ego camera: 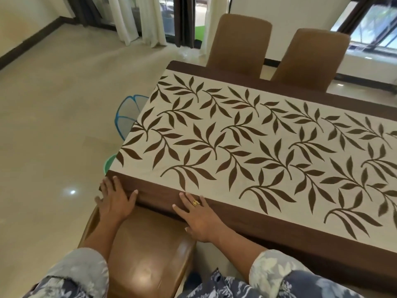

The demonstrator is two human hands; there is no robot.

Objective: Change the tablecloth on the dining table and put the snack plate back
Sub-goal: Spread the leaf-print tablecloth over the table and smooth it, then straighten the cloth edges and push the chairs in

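Note:
A cream tablecloth with brown leaf print and a dark brown border lies spread flat over the dining table. My left hand rests flat on the brown border at the table's near left corner, fingers straight. My right hand, wearing a gold ring, lies flat on the same border a little to the right, over the table's near edge. Neither hand holds anything. No snack plate is in view.
A brown chair stands between me and the table's near edge. Two brown chairs stand at the far side. A blue mesh cover and a green object show beyond the table's left end. Open tiled floor lies to the left.

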